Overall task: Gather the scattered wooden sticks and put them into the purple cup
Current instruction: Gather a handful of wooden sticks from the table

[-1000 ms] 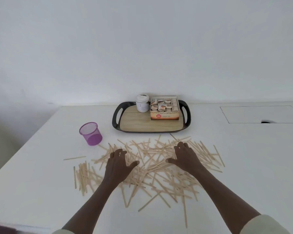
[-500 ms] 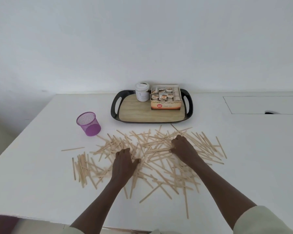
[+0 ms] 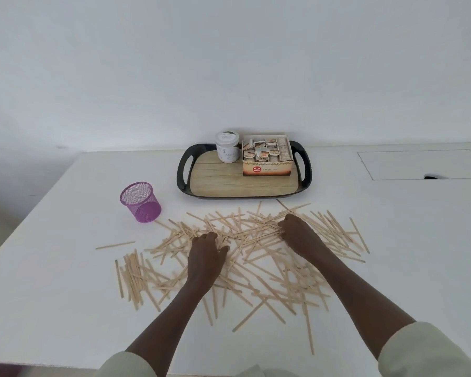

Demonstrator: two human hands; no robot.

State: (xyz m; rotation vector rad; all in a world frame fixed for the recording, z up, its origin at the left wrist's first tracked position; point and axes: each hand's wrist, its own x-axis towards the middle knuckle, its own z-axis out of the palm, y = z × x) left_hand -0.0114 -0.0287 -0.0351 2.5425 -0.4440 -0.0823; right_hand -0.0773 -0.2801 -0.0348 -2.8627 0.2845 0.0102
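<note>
Sticks scattered, purple cup upright and apparently empty.
Wooden sticks: thin, flat, pale, lying criss-crossed in one wide loose spread across the near-middle of the tabletop; a roughly parallel bunch at the left end, one stray apart to the left. Purple cup: mesh, open end up, standing just beyond the spread's left part, no sticks visible inside.

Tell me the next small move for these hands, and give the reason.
Probably sweep both hands inward to bunch the sticks. The left hand and right hand rest on a loose, scattered pile, and the purple cup looks empty.
</note>
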